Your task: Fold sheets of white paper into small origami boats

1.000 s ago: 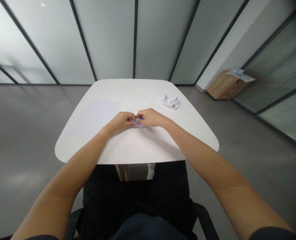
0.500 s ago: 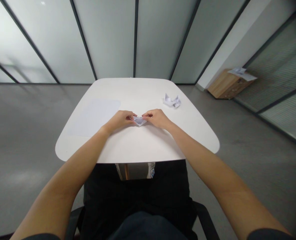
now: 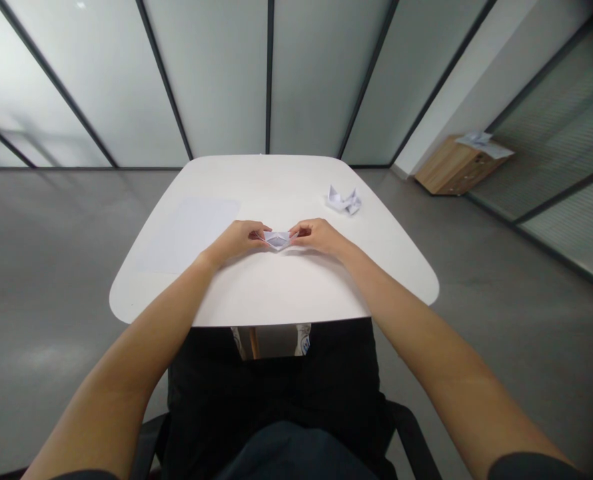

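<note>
A small folded white paper boat [image 3: 277, 241] sits between my hands over the middle of the table, its point towards me. My left hand [image 3: 241, 238] pinches its left end between thumb and fingers. At the opposite end, my right hand [image 3: 317, 235] grips the paper the same way. The fold spreads between them with a flat slit-like pocket in its middle. Whether the boat's underside touches the table is hard to make out.
The white table [image 3: 276, 293] has rounded corners. White folded paper pieces [image 3: 343, 200] stand at the back right. A flat white sheet [image 3: 191, 230] lies to the left. A wooden cabinet [image 3: 456, 167] with papers on top is beyond the table, near frosted glass panels.
My right hand has shifted slightly right along the paper. The paper boat is spread wider, and more of its middle shows between my hands.
</note>
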Demonstrator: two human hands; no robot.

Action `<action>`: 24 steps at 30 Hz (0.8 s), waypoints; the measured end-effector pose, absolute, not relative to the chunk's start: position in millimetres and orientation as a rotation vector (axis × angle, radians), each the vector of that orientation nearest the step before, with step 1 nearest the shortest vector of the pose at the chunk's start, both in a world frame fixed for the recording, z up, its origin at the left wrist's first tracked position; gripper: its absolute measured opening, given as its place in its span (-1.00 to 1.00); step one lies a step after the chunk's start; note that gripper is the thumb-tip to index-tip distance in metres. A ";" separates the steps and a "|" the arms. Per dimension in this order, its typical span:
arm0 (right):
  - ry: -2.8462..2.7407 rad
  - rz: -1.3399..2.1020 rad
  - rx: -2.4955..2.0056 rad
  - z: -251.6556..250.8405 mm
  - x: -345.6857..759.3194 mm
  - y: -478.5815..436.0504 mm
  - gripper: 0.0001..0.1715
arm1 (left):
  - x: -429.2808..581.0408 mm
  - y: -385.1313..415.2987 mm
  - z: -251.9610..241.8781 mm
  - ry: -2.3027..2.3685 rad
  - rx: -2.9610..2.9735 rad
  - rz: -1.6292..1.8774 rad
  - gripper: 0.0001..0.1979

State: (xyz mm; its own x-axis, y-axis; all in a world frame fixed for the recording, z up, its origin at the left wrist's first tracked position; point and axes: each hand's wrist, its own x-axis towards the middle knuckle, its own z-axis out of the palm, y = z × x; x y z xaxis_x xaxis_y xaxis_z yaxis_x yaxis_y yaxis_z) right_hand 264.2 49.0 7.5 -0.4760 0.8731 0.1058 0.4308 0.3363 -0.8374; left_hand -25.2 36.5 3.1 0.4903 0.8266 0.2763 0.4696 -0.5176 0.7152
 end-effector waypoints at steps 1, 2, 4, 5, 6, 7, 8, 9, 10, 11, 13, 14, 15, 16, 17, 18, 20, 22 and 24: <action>-2.061 1.044 -1.128 7.4 264.9 49.3 -0.57 | -25.5 36.6 2.6 1.062 2.166 0.832 -0.80; -2.065 1.042 -1.122 6.7 265.0 49.6 -0.57 | -25.7 36.6 2.1 1.058 2.158 0.834 -0.80; -2.054 1.014 -1.117 3.9 264.2 50.7 -0.62 | -26.0 36.1 1.2 1.055 2.137 0.839 -0.79; -2.047 0.992 -1.121 2.2 263.5 51.1 -0.64 | -25.9 35.7 0.9 1.058 2.125 0.843 -0.77; -2.039 0.970 -1.129 0.4 262.8 51.5 -0.66 | -25.7 35.1 0.7 1.062 2.109 0.851 -0.76; -2.028 0.952 -1.141 -1.1 262.2 51.8 -0.67 | -25.3 34.4 0.6 1.065 2.091 0.863 -0.74; -2.014 0.940 -1.156 -2.4 261.7 51.9 -0.67 | -24.7 33.6 0.5 1.066 2.071 0.878 -0.73; -1.996 0.934 -1.171 -3.3 261.4 51.9 -0.67 | -24.0 32.9 0.6 1.063 2.047 0.898 -0.72; -1.973 0.939 -1.181 -3.7 261.1 51.8 -0.67 | -23.2 32.2 0.8 1.057 2.017 0.920 -0.71; -1.942 0.955 -1.181 -3.7 260.6 51.5 -0.67 | -22.4 31.7 1.0 1.051 1.978 0.946 -0.69; -1.870 1.001 -1.159 -2.8 258.6 50.8 -0.67 | -20.7 31.3 1.2 1.047 1.892 0.997 -0.65; -1.829 1.021 -1.145 -2.1 257.0 50.4 -0.67 | -19.9 31.4 1.3 1.049 1.852 1.023 -0.64; -1.787 1.038 -1.132 -1.4 255.0 49.9 -0.67 | -19.3 31.7 1.3 1.054 1.820 1.047 -0.63; -1.747 1.052 -1.124 -0.9 252.7 49.3 -0.67 | -18.7 32.1 1.4 1.062 1.801 1.064 -0.62; -1.709 1.064 -1.118 -0.5 250.2 48.7 -0.67 | -18.3 32.6 1.5 1.069 1.787 1.083 -0.62; -1.676 1.079 -1.110 -0.5 247.8 47.9 -0.67 | -17.9 33.0 1.6 1.073 1.773 1.101 -0.61; -1.621 1.117 -1.086 -0.8 243.1 45.9 -0.67 | -17.1 33.7 2.2 1.069 1.733 1.128 -0.60; -1.583 1.143 -1.063 -1.0 239.3 43.5 -0.67 | -16.0 34.1 2.6 1.044 1.675 1.155 -0.59; -1.557 1.147 -1.059 -0.9 236.0 41.1 -0.67 | -14.4 34.3 2.6 1.003 1.609 1.175 -0.54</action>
State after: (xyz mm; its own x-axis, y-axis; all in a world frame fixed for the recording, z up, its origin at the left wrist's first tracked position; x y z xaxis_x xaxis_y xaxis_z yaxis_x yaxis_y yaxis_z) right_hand 236.0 41.1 -0.9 -0.2252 0.9592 0.1711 0.1206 0.2017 -0.9720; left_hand -14.4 34.3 2.6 0.2263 0.9395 0.2572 0.1071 -0.2865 0.9521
